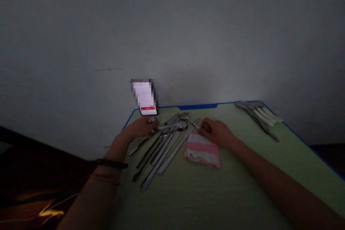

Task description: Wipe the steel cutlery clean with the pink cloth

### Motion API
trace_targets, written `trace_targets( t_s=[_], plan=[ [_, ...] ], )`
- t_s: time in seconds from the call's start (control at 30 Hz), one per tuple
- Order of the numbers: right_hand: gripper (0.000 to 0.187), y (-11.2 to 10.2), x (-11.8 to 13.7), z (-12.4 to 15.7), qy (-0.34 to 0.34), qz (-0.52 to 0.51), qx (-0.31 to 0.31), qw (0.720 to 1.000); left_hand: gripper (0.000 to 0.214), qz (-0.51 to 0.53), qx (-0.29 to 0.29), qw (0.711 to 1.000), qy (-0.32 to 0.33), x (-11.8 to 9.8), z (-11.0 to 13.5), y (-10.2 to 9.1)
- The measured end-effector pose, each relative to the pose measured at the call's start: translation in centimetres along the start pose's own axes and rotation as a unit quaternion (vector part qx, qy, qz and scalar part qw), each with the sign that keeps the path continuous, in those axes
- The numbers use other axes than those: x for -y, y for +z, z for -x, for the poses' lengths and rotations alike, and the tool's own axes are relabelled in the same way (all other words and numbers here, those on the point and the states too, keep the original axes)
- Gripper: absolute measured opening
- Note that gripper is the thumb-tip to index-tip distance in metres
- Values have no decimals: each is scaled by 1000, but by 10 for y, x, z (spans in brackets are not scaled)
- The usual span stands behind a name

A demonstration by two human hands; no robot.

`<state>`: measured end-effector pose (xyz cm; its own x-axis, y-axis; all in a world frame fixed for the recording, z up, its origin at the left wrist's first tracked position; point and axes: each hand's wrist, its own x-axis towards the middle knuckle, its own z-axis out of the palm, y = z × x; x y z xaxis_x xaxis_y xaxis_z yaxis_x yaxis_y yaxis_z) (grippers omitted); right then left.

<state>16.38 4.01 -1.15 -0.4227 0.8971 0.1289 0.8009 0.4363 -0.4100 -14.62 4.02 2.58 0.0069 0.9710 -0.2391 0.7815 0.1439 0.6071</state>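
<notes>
- Table (215,194), pale green.
- Knives (175,152) heaped slantwise on it.
- Striped cloth (202,151), right of them.
- Right hand (215,132) over the cloth's far edge, pinching a spoon (193,123) by its handle.
- Left hand (141,127) grasping a second spoon (167,127).
- White-handled cutlery (265,114), far right.
- Lit phone (147,110), propped upright.
</notes>
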Motion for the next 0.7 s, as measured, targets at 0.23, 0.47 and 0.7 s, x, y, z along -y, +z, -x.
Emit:
trace_targets(
  t_s=[0.23,0.47,0.7],
  plan=[
    [28,0,-4,1,-25,-18,2,1000,40,-164,-32,984,54,-10,9,-16],
    [35,3,-5,-1,-21,-52,3,998,34,-151,-36,985,79,-4,6,-7],
    [44,12,22,-8,71,35,-53,995,51,-204,17,979,8,0,5,-4]
  ],
)
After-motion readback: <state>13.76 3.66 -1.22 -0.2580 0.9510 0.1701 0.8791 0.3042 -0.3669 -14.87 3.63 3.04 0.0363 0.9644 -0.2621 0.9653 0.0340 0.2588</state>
